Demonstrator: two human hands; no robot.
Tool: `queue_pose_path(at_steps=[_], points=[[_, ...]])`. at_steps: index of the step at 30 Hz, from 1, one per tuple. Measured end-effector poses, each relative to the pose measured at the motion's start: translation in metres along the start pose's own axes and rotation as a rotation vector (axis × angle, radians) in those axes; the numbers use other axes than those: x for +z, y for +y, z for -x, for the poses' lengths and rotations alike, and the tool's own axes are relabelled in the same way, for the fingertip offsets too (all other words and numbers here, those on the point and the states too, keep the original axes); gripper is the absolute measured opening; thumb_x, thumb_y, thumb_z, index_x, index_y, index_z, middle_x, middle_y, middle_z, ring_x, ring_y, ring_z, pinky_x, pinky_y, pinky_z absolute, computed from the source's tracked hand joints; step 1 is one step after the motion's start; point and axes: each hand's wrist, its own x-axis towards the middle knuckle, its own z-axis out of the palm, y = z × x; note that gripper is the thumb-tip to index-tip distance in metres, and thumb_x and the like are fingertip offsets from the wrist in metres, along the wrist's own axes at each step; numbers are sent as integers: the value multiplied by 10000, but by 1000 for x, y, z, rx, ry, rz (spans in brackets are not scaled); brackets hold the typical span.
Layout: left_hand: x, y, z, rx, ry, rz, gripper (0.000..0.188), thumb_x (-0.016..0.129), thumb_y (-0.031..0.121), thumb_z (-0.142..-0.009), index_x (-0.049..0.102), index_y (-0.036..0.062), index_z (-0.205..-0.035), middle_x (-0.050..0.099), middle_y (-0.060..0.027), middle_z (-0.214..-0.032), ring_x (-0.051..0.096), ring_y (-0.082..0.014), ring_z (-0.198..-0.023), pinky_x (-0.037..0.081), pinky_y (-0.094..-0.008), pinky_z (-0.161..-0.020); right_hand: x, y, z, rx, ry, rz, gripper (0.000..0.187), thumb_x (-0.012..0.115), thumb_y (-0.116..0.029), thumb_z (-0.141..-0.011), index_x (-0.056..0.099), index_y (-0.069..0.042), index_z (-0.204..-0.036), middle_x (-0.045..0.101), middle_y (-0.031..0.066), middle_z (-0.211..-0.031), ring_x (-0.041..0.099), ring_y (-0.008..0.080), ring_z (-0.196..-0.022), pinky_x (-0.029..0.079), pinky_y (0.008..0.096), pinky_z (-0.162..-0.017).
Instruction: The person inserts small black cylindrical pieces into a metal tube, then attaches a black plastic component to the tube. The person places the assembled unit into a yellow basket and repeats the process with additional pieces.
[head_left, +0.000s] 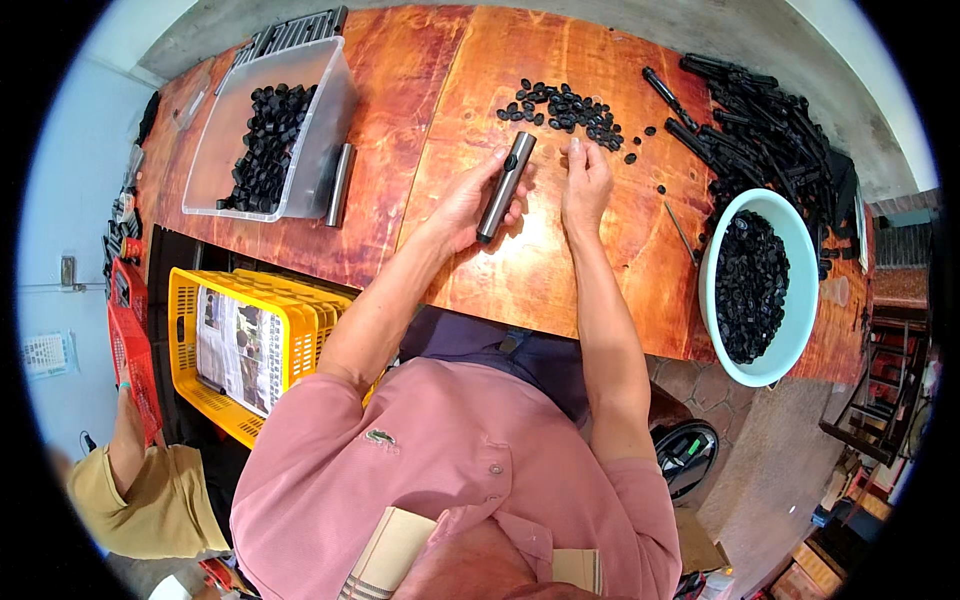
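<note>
A dark grey metal tube (506, 188) with a black oval piece on its side and a black lower end lies slanted in my left hand (464, 208), whose fingers wrap round it. To its right, my right hand (587, 188) has its thumb and fingers pressed together; whatever is between the fingertips is too small to make out. Just beyond both hands, small black oval pieces (566, 108) are scattered in a loose patch on the reddish wooden table (400, 170). The right fingertips are close to the near edge of that patch.
On the left stands a clear plastic bin (318, 165) of black caps, with another grey tube (341, 186) beside it. A pale blue basin (712, 300) of black parts and a pile of black rods (780, 135) are at right. A yellow crate (300, 330) and another person (150, 490) are at lower left.
</note>
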Motion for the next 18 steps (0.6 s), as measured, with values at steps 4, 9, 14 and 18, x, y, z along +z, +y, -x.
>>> queue_pose_path(at_steps=[4, 9, 14, 18], points=[[3, 3, 3, -2, 38, 41, 479, 497, 473, -1031, 593, 11, -1114, 611, -64, -801, 605, -169, -634, 487, -278, -548, 1, -2, 0, -5, -12, -34, 362, 524, -347, -1009, 655, -35, -883, 633, 107, -775, 610, 246, -740, 455, 376, -686], [1, 5, 4, 11, 47, 54, 444, 512, 455, -1028, 585, 20, -1077, 612, -71, -808, 603, -177, -637, 495, -290, -570, 0, -4, 2, 21, -35, -64, 380, 527, -336, -1013, 668, -13, -871, 645, 98, -753, 601, 205, -706, 450, 355, -667], [3, 4, 6, 64, 97, -9, 406, 540, 413, -1026, 600, 13, -1059, 623, -58, -783, 597, -138, -614, 497, -258, -547, 1, -3, 1, 13, -24, -70, 391, 535, -327, -1013, 680, 0, -855, 652, 95, -725, 605, 186, -683, 453, 349, -653], [6, 3, 10, 100, 108, -147, 374, 559, 376, -1027, 621, 8, -1033, 629, -35, -739, 582, -93, -570, 488, -215, -503, 1, -5, 1, 10, -29, -57, 392, 534, -328, -1015, 692, -3, -863, 668, 101, -730, 624, 185, -687, 468, 349, -657]])
